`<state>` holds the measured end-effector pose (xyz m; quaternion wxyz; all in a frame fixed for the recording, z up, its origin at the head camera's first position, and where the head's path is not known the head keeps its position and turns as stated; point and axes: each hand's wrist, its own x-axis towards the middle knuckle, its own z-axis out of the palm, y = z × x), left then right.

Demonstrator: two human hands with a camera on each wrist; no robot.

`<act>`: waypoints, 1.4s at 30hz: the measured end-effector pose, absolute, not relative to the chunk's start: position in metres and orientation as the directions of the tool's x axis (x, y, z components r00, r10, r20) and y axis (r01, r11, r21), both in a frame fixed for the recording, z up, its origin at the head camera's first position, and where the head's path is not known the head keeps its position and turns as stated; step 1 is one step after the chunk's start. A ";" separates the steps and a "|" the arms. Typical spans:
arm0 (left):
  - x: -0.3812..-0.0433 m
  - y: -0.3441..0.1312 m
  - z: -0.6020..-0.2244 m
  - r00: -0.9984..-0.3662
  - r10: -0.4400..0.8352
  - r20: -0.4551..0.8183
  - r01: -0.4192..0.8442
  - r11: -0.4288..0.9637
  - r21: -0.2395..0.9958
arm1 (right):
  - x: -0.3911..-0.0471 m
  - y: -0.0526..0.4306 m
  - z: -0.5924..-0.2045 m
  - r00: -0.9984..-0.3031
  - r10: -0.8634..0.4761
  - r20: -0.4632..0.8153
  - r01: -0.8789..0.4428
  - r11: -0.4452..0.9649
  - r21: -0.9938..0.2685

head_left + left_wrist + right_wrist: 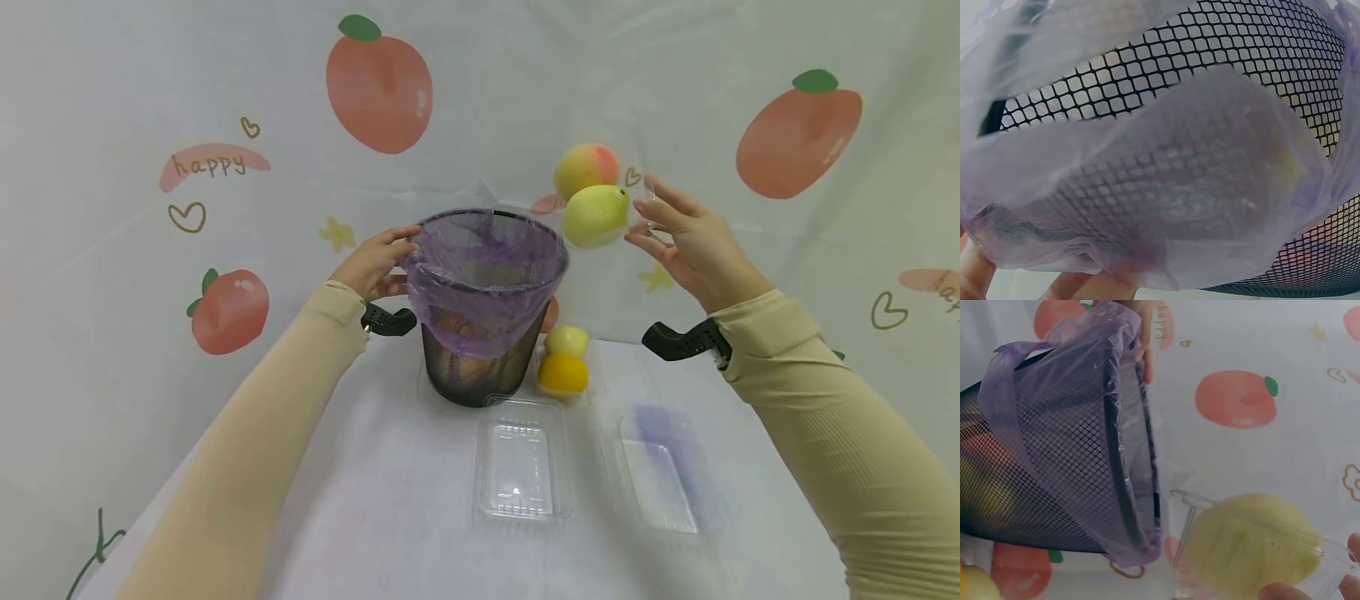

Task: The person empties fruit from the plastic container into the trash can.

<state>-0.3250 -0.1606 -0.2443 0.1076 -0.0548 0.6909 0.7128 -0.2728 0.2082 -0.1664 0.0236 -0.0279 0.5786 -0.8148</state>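
**Fruit box held beside the lined mesh bin**

Clear container (1260, 522) pinched at its side between the thumb and fingers of my right hand (697, 246). Thin, stiff plastic, straight-edged, raised off the white table (360, 517), toward its back edge, just right of the bin's mouth. Two fruits in it: a round yellow one blushed red, peach-like (585, 171), and a smooth yellow-green oval (595, 217), dark dimple at one end.

Mesh bin (468, 383): black wire, upright near the table's back edge, narrowing to the foot. Purple liner (476, 329) folded over the rim, filmy, crinkled, mesh showing through. My left hand (375, 262) touches the left side at the rim; liner hides some fingers, so cannot tell whether they close on it.

At the bin's right foot, near the back edge: glossy orange fruit (563, 372), pale yellow fruit (567, 341) just behind. Toward the front edge, a rectangular clear tray (519, 471), moulded ridges; right of it a second clear tray (660, 487), blurred purple patch at its far end.

Behind, pale cloth (480, 100) printed with red fruit and hearts.
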 end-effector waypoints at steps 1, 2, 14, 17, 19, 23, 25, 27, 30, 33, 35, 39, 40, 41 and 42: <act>-0.325 -0.160 -0.244 -0.971 0.079 -0.226 -0.229 -0.025 0.973 | -0.274 0.206 -0.165 -0.998 -0.065 0.013 0.009 -0.330 -0.944; -0.325 -0.160 -0.244 -0.971 0.078 -0.225 -0.227 -0.027 0.973 | -0.274 0.204 -0.163 -0.998 -0.060 0.009 0.012 -0.329 -0.944; -0.325 -0.159 -0.245 -0.973 0.078 -0.219 -0.222 -0.032 0.975 | -0.278 0.193 -0.161 -0.998 -0.037 0.053 -0.040 -0.278 -0.960; -0.325 -0.159 -0.245 -0.972 0.083 -0.221 -0.225 -0.042 0.974 | -0.277 0.191 -0.163 -0.997 -0.043 0.069 -0.056 -0.247 -0.967; -0.324 -0.159 -0.245 -0.971 0.087 -0.221 -0.225 -0.041 0.973 | -0.277 0.189 -0.163 -0.995 -0.051 0.082 -0.069 -0.216 -0.974; -0.324 -0.160 -0.245 -0.972 0.081 -0.220 -0.224 -0.037 0.974 | -0.278 0.185 -0.162 -0.992 -0.070 0.110 -0.097 -0.160 -0.982; -0.324 -0.159 -0.245 -0.972 0.076 -0.220 -0.223 -0.036 0.974 | -0.279 0.182 -0.161 -0.990 -0.069 0.121 -0.110 -0.141 -0.984; -0.324 -0.159 -0.245 -0.973 0.070 -0.221 -0.224 -0.038 0.974 | -0.280 0.179 -0.160 -0.990 -0.063 0.124 -0.116 -0.123 -0.986; -0.323 -0.159 -0.244 -0.973 0.071 -0.218 -0.221 -0.039 0.975 | -0.280 0.175 -0.158 -0.991 -0.053 0.126 -0.121 -0.096 -0.988; -0.322 -0.159 -0.243 -0.974 0.073 -0.214 -0.217 -0.037 0.975 | -0.281 0.172 -0.157 -0.990 -0.047 0.130 -0.127 -0.059 -0.990; -0.321 -0.159 -0.243 -0.974 0.078 -0.212 -0.215 -0.031 0.976 | -0.282 0.170 -0.156 -0.990 -0.042 0.134 -0.133 -0.031 -0.991; -0.320 -0.158 -0.242 -0.973 0.083 -0.214 -0.218 -0.036 0.975 | -0.283 0.167 -0.155 -0.990 -0.030 0.141 -0.141 -0.006 -0.990; -0.320 -0.158 -0.242 -0.973 0.085 -0.214 -0.218 -0.039 0.975 | -0.284 0.167 -0.155 -0.989 -0.028 0.144 -0.144 -0.002 -0.990; -0.320 -0.158 -0.242 -0.973 0.082 -0.216 -0.220 -0.044 0.975 | -0.284 0.166 -0.155 -0.989 -0.025 0.145 -0.145 -0.003 -0.989; -0.320 -0.158 -0.241 -0.973 0.082 -0.217 -0.221 -0.048 0.974 | -0.284 0.166 -0.154 -0.989 -0.022 0.146 -0.145 -0.003 -0.989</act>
